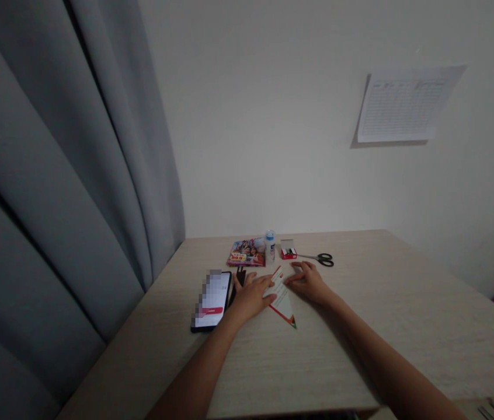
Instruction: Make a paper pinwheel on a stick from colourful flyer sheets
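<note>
A folded, roughly triangular piece of white printed paper [282, 298] with a red edge lies on the table between my hands. My left hand [251, 298] rests flat with its fingers spread, the fingertips on the paper's left side. From the right, my right hand [309, 284] reaches the paper's right edge with its fingertips, the thumb and index finger apart. Beside my left hand lie a smartphone [212, 303] with a lit screen and a dark, slim object [240, 275], partly covered by that hand, whose kind I cannot make out.
Behind my hands stand a colourful printed leaflet [247, 252], a small clear bottle with a blue cap [270, 247], an opened red-and-white box [288, 251] and black-handled scissors [323, 259]. A grey curtain [76, 175] hangs left; a printed sheet [400, 111] is on the wall.
</note>
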Action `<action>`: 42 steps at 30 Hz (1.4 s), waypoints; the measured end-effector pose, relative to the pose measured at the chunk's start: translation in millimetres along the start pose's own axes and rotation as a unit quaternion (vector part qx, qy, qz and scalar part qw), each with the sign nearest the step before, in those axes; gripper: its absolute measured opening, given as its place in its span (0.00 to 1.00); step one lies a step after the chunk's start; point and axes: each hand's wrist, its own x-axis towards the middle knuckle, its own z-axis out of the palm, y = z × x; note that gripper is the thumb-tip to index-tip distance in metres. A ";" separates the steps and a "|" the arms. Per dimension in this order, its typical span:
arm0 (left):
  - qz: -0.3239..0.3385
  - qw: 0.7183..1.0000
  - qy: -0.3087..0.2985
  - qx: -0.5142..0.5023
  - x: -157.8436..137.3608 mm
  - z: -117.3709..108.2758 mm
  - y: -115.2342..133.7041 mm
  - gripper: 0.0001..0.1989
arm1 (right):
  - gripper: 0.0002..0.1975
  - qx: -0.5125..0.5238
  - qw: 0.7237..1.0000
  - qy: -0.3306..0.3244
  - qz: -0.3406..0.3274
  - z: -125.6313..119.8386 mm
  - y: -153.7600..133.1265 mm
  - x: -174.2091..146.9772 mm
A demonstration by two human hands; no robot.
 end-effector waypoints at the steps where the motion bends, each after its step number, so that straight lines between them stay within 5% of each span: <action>1: 0.001 1.000 0.001 0.000 0.3 0.7 -0.7 0.21 | 0.18 -0.010 1.000 0.006 0.003 0.9 -0.4 1.4; 8: 0.003 1.000 -0.001 -0.010 1.0 1.9 -1.3 0.21 | 0.15 -0.089 0.994 0.014 0.056 6.5 -6.4 4.0; 21: 0.001 1.000 -0.022 0.006 2.5 0.1 -0.1 0.22 | 0.24 -0.219 0.971 -0.028 0.092 9.0 -28.8 -1.5; 27: 0.002 1.000 -0.022 0.006 1.3 -2.4 1.9 0.22 | 0.26 -0.178 0.981 0.024 0.079 10.2 -20.3 -0.2; 31: 0.005 1.000 -0.018 0.010 1.4 -1.2 1.0 0.22 | 0.17 -0.084 0.993 0.065 0.044 8.6 -12.7 1.4; 42: 0.003 1.000 -0.017 0.002 1.1 -0.9 1.7 0.22 | 0.06 -0.014 0.996 0.058 -0.063 16.0 0.9 3.4</action>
